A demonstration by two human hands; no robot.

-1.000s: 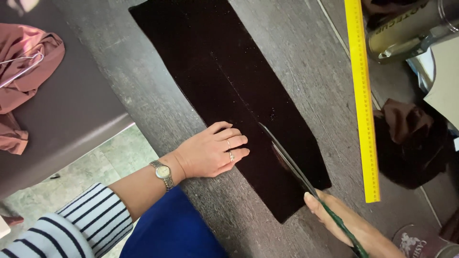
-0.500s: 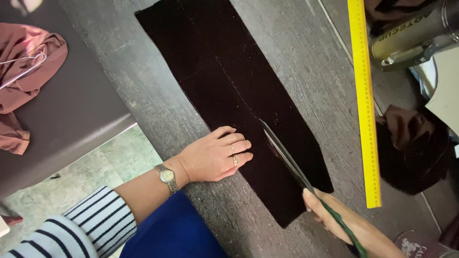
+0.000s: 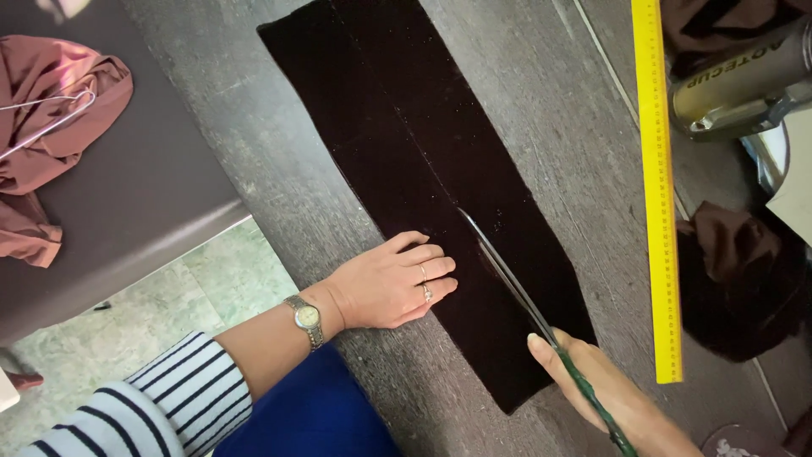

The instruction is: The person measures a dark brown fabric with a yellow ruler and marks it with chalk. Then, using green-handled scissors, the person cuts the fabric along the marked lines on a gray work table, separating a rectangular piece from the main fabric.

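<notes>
Right fingers: your right hand (image 3: 605,385) is closed around the green handle of the scissors (image 3: 516,283), thumb laid along the top; the rest of the grip runs out of the picture's lower edge.
Scissors: the long slim blades lie on the dark fabric strip (image 3: 423,161), pointing up and away from you along a faint line down its middle.
Left fingers: your left hand (image 3: 389,283) lies flat and open, palm down, fingers stretched together, pressing the strip's left half just beside the blades. Two rings show on it, and a wristwatch (image 3: 306,317) sits on the wrist.
Fabric strip: a long, narrow band of very dark brown, velvety cloth, spread flat and slanting across the grey wood-grain worktop (image 3: 541,93), its near end by your right hand.
Ruler: a long yellow ruler (image 3: 655,186) lies to the right of the strip, apart from it.
Further out: a dark crumpled cloth (image 3: 736,271) lies right of the ruler; a pinkish-brown garment (image 3: 51,135) rests on a dark surface far left.
</notes>
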